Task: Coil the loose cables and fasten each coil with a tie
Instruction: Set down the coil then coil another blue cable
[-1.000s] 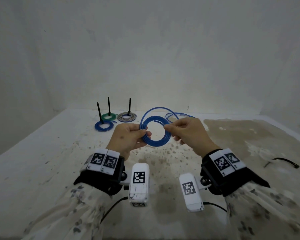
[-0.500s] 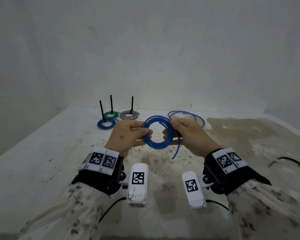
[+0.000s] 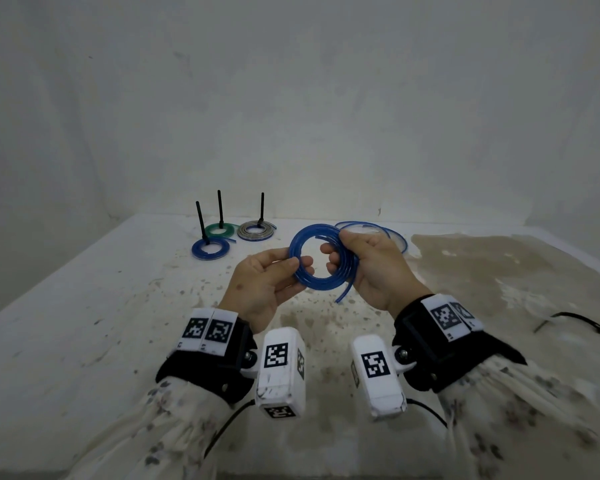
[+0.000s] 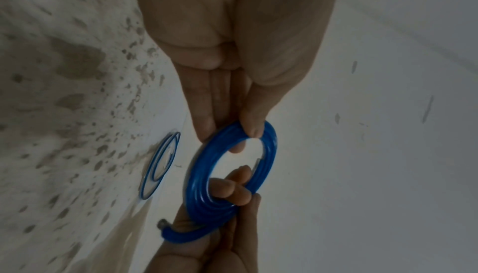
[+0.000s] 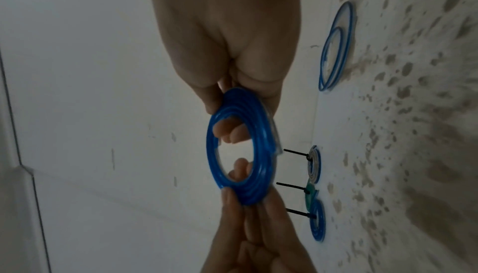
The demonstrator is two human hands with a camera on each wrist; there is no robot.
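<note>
Coiling looks nearly done: in the head view the left hand pinches the blue coil at its 9 o'clock, the right hand grips 3 o'clock, held above the table; next likely comes the loose tie

Left wrist view: glossy stacked loops, one tail protruding

Right wrist view: three tied coils behind
</note>
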